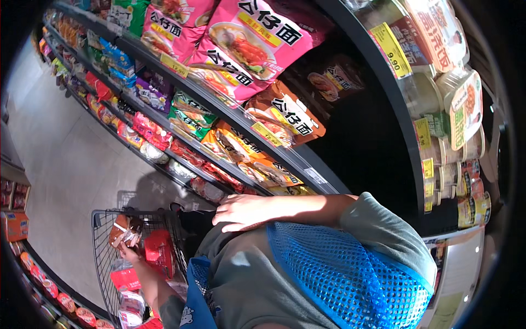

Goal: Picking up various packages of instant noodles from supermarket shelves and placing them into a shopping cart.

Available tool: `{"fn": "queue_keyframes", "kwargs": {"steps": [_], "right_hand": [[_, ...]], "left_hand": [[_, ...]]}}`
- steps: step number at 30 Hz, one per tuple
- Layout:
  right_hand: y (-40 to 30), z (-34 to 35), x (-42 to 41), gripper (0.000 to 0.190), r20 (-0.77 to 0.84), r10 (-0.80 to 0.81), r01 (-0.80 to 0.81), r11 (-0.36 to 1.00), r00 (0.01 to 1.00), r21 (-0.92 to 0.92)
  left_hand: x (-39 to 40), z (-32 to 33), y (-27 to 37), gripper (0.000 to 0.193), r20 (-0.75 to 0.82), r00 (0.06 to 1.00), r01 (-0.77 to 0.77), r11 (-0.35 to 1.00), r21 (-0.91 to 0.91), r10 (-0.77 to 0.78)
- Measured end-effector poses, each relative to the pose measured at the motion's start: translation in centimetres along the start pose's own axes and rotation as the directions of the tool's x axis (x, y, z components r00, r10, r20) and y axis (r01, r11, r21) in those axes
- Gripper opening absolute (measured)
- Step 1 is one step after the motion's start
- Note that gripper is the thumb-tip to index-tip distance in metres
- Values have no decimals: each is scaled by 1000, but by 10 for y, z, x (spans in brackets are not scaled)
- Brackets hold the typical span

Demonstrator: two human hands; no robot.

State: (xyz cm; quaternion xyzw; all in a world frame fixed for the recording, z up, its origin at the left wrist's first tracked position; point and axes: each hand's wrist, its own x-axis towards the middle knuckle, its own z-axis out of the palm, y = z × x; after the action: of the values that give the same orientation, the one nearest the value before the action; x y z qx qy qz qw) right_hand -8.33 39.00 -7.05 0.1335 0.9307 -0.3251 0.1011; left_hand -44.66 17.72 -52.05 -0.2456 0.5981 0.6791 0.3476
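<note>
My left hand (130, 251) holds a brown noodle packet (124, 231) by its edge, over the wire basket of a shopping cart (98, 255). Beneath and beside it in the basket lie a red package (158, 249), a red-and-clear pack (125, 279) and several other packs. My right hand (240, 211) is in front of my belly, near the lower shelves, palm down with its fingers loosely spread and nothing seen in it. Similar brown noodle packets (287, 115) stand on the upper shelf, beside large pink noodle packets (254, 45).
Shelves with a dark metal edge (222, 119) run diagonally past me, stocked with green noodle packets (191, 115), orange noodle packets (234, 142) and cups. Boxed rice meals (464, 107) fill a shelf at the right. Across the tiled floor (78, 164), another display (65, 302) holds cup products.
</note>
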Motion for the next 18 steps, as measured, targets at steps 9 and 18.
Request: {"fn": "queue_keyframes", "kwargs": {"steps": [9,18], "right_hand": [[-19,-172,-91,32,-715,9,-506,714,699,-485],[50,-171,-136,93,-641,555,-781,614,530,-114]], "left_hand": [[-6,-10,29,80,-44,985,-93,728,680,166],[-79,-1,51,74,137,830,-321,262,910,541]]}}
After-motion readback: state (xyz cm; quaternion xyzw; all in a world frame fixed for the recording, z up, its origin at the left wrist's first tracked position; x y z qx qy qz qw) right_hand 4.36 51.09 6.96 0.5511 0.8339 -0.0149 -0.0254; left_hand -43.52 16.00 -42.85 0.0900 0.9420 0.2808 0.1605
